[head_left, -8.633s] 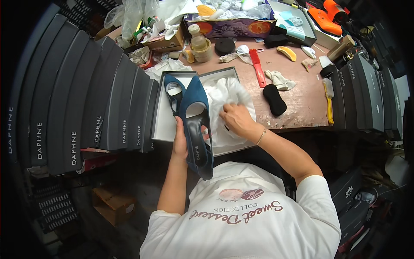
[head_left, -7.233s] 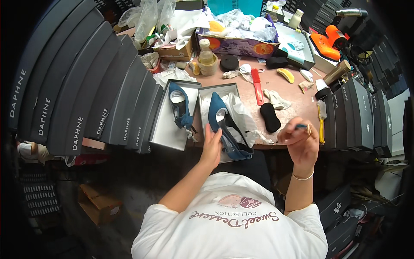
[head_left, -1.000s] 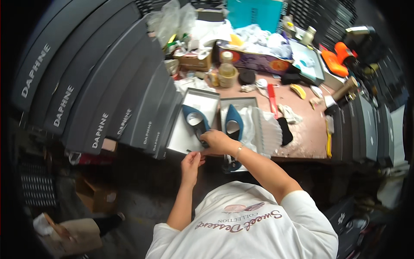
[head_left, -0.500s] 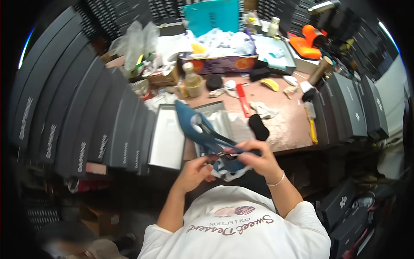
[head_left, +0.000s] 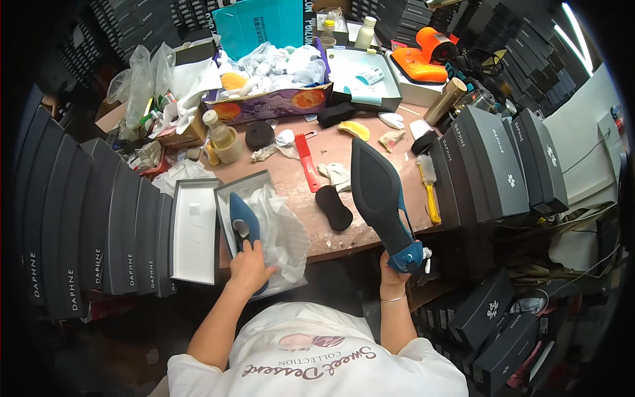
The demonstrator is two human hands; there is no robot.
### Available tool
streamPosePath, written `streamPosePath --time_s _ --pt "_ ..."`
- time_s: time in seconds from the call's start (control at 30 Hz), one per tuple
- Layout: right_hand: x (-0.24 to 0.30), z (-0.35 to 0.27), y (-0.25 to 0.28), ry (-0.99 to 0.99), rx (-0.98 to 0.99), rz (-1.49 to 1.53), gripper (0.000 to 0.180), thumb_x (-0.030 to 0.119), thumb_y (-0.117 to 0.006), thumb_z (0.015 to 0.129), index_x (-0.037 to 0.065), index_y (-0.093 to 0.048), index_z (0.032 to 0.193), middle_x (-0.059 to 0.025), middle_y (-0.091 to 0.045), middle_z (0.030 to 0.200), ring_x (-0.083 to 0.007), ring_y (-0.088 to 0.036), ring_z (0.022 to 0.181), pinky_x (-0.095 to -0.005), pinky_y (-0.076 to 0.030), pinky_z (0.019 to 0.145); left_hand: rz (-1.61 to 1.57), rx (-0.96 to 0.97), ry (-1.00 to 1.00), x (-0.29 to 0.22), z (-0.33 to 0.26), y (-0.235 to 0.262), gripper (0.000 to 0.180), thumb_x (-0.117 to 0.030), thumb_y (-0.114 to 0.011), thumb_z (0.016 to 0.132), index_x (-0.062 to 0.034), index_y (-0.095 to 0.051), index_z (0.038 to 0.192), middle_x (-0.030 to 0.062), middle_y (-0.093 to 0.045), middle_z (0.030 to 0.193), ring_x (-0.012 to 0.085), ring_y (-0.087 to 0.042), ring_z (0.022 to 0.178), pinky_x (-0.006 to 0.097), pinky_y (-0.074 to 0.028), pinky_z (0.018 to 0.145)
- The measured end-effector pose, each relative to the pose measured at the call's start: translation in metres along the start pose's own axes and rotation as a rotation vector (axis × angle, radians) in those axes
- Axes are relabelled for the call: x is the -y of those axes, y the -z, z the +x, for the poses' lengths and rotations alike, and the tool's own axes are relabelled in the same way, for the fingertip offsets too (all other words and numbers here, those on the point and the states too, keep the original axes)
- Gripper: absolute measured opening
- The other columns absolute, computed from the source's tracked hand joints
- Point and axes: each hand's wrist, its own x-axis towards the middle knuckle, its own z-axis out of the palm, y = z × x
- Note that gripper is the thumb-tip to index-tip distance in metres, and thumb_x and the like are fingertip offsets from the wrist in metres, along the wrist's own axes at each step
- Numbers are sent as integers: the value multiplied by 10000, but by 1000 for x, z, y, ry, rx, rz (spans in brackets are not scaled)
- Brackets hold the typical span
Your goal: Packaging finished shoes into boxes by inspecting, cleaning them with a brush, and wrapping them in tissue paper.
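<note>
The right hand (head_left: 391, 283) is closed round the heel end of a blue, pointed shoe with a black sole (head_left: 378, 185), raised near the front edge of the brownish-pink worktop (head_left: 278, 175), sole facing the camera and toe pointing away from the person. The left hand (head_left: 249, 268) has its fingers on a matching blue pointed shoe (head_left: 245, 213) lying in an open grey cardboard box (head_left: 249, 183); whether they grip it, I cannot tell. Crumpled white tissue paper (head_left: 286, 228) fills the box's right side. Just left stands a shallow white-lined cardboard tray (head_left: 194, 248). A black rounded pad (head_left: 334, 208) lies between box and raised shoe, below a red brush (head_left: 307, 162).
</note>
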Motion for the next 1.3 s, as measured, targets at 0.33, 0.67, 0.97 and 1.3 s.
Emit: streamPosePath --time_s 0.33,0.67,0.97,1.3 --pt "6 20 -63 193 -170 -864 198 225 -599 883 35 -582 935 -133 -649 940 -220 -631 878 -408 -510 881 -517 -204 -70 43 -13 18 764 15 -662 692 -51 -370 1395 234 -479 1266 382 -592 1016 414 -520 825" --pt "-21 96 -95 235 408 -2911 379 151 -718 806 -21 -573 1111 -242 -613 1090 -408 -595 971 -399 -487 816 -1657 -76 -286 75 -23 53 877 49 -659 658 -2 -306 1459 81 -489 1349 135 -501 1093 265 -405 935" --pt "-209 50 -87 -439 9 -972 603 149 -675 888 22 -373 1395 -110 -563 1237 -191 -554 1138 -320 -485 912 -1617 180 -425 43 -13 60 869 56 -658 666 -25 -318 1461 47 -492 1324 131 -491 1117 262 -398 939" --pt "-187 70 -51 -471 -224 -538 358 342 -557 958 19 -608 1102 -146 -676 995 -280 -657 948 -463 -504 933 -1487 319 84 69 -73 2 666 -558 -348 986 49 -560 1158 163 -642 997 225 -665 855 322 -546 775"
